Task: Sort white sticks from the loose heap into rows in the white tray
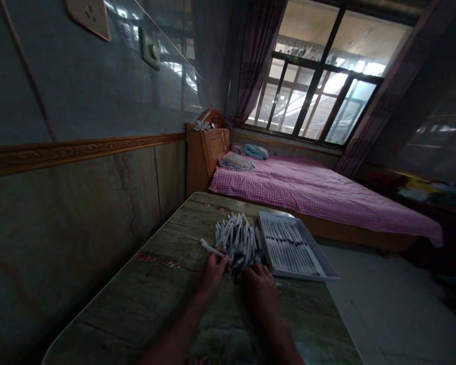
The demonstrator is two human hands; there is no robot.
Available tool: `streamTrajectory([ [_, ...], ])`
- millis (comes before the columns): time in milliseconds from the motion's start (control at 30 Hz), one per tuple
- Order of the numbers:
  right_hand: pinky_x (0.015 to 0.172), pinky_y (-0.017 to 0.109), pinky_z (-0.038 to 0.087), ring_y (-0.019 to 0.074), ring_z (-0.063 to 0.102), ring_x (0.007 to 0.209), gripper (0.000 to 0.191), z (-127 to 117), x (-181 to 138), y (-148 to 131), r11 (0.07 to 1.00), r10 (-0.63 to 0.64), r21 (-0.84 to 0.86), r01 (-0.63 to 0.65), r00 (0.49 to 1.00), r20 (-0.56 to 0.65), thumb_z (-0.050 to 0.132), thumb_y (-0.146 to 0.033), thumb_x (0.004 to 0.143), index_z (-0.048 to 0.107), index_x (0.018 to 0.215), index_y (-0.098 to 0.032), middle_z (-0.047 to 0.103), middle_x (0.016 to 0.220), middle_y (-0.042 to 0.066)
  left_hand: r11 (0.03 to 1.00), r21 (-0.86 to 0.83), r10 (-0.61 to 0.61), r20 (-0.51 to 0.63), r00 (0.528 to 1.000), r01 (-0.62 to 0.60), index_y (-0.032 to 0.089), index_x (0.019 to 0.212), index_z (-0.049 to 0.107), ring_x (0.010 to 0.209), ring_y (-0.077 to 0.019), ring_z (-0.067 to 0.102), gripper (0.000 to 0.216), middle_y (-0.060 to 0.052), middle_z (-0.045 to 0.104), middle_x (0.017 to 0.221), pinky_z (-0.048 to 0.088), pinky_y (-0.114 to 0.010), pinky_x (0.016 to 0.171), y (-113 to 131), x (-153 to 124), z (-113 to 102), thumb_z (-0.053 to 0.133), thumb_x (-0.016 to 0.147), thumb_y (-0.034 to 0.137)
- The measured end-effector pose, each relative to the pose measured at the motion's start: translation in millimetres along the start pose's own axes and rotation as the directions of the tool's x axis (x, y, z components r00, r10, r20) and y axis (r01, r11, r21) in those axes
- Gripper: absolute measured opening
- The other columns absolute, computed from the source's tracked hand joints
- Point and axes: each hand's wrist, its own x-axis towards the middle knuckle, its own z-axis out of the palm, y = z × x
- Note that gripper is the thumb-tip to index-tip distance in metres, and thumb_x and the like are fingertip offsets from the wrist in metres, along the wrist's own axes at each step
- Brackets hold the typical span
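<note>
A loose heap of white pens (237, 238) lies on a green patterned table (152, 299). Just right of the heap stands a shallow white tray (327, 268) holding a neat row of the same pens. My left hand (212, 274) is closed on one white pen (212, 248) that sticks out to the left at the heap's near edge. Resting at the heap's near right corner, my right hand (261, 289) has its fingers curled over the pens; what they hold is hidden.
The table stands against a tiled wall (79, 203) on the left. Behind it is a bed with a pink checked cover (307, 190), a wooden headboard (205, 152) and a large window (319, 91). Pale floor (395, 309) lies to the right.
</note>
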Motion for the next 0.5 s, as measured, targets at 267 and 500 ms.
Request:
streamTrajectory([
  [267,0.074,0.029,0.038,0.0207,0.056,0.086,0.019,8.2,3.2,-5.3,0.994,-0.005,-0.107,-0.002,0.998,-0.066,0.06,-0.006,0.084,0.066,0.083,-0.024,0.066,0.091,0.003,1.0,-0.004,-0.006,0.029,1.0,0.006,0.016,0.078,0.06,0.051,-0.0136,0.064,0.025,0.001,0.068,0.062,0.049,-0.02,0.045,2.4,-2.0,2.3,0.078,0.062,0.022],
  [500,0.071,0.03,0.038,0.0208,0.056,0.08,0.02,20.1,0.7,-2.4,0.991,-0.063,-0.124,0.048,0.991,-0.116,0.057,-0.003,0.083,0.06,0.082,-0.023,0.064,0.081,0.002,1.0,0.001,-0.021,0.032,0.999,0.021,0.016,0.078,0.061,0.051,-0.0138,0.064,0.025,0.001,0.068,0.062,0.049,-0.021,0.044,4.1,-3.6,2.7,0.078,0.063,0.023],
])
